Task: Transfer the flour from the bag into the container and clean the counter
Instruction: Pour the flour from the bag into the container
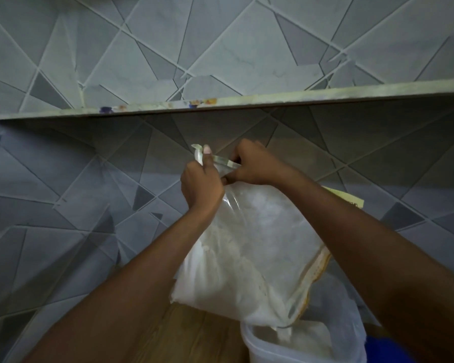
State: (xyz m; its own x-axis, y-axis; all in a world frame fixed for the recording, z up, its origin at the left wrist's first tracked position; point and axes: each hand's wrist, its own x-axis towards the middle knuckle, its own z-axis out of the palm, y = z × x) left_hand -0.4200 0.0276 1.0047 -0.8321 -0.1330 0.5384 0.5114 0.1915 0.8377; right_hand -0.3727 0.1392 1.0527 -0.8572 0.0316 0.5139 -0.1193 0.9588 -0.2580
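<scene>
A clear plastic flour bag (249, 247) with white flour in it hangs upside down and tilted in mid-air. My left hand (201, 186) and my right hand (254, 166) both pinch its upper sealed edge, close together. The bag's lower corner points into a translucent plastic container (260, 344) at the bottom right, which holds white flour. A thin stream of flour falls from that corner into the container.
A wooden counter (199, 336) shows under the bag, left of the container. A grey tiled wall with geometric lines fills the background. A stone shelf (220, 106) runs across above my hands. Something blue (388, 349) sits right of the container.
</scene>
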